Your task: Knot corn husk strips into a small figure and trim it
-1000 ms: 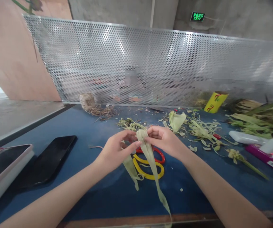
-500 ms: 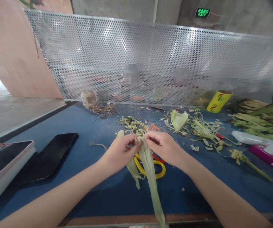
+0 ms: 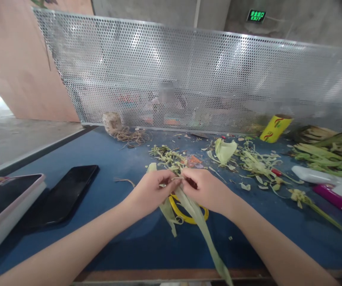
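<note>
My left hand (image 3: 149, 190) and my right hand (image 3: 205, 188) meet above the blue table (image 3: 105, 159), both pinched on the top of a pale green leaf strip (image 3: 202, 224). The strip hangs down between my wrists and trails toward the table's near edge. A second shorter strip (image 3: 167, 212) droops below my left hand. Yellow-handled scissors (image 3: 185, 216) lie flat on the table under my hands, partly hidden by them.
A black phone (image 3: 65, 194) lies at the left beside a white tray (image 3: 6, 210). Twine (image 3: 127, 136) sits at the back. Leaf scraps (image 3: 248, 161), a yellow roll (image 3: 275, 128), green stalks (image 3: 325, 153) and a pink tool (image 3: 337, 196) fill the right. A perforated metal screen (image 3: 188, 75) stands behind.
My hands have dropped closer to the table and drawn together. The long strip now slants to the right, and the red scissor handle is hidden under my right hand.
</note>
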`<action>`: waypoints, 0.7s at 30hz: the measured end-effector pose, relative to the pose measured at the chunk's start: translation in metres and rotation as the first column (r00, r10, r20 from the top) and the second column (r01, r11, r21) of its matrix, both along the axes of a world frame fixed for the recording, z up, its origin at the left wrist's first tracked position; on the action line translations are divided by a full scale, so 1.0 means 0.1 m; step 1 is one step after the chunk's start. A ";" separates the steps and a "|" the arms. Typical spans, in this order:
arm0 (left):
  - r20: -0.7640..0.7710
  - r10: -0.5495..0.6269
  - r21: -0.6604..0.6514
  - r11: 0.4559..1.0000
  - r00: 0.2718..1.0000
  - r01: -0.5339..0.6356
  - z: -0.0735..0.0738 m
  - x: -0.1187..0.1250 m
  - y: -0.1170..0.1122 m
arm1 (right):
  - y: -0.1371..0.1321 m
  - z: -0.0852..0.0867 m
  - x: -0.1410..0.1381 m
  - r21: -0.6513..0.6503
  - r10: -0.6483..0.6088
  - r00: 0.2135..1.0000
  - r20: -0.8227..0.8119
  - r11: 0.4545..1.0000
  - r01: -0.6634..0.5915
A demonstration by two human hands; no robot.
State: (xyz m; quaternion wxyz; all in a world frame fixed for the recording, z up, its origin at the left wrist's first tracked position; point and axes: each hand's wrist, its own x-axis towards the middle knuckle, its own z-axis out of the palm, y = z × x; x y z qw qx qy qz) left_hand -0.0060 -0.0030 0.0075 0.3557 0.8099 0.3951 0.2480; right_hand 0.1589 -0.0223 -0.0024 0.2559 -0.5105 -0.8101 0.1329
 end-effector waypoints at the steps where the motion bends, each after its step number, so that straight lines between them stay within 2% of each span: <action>1: -0.009 -0.001 0.002 1.000 1.000 0.001 0.01 0.00 0.00 | 0.00 0.00 0.00 0.008 -0.008 1.000 0.012 1.000 0.007; 7: -0.029 -0.014 0.007 1.000 0.999 0.015 0.01 -0.01 -0.02 | -0.03 0.02 0.00 0.014 -0.005 0.998 0.056 1.000 0.004; 13: -0.125 0.035 0.055 0.998 0.992 -0.029 -0.01 -0.01 -0.04 | -0.03 0.04 0.00 -0.038 0.084 0.988 0.131 0.996 -0.080; 17: -0.226 0.058 0.161 0.987 0.972 -0.022 -0.01 -0.03 -0.02 | -0.02 0.05 0.03 -0.069 0.153 0.978 0.145 0.987 -0.144; 21: -0.270 0.067 0.281 0.960 0.961 0.012 -0.03 -0.04 -0.02 | -0.01 0.04 0.03 -0.088 0.174 0.982 0.069 0.982 -0.167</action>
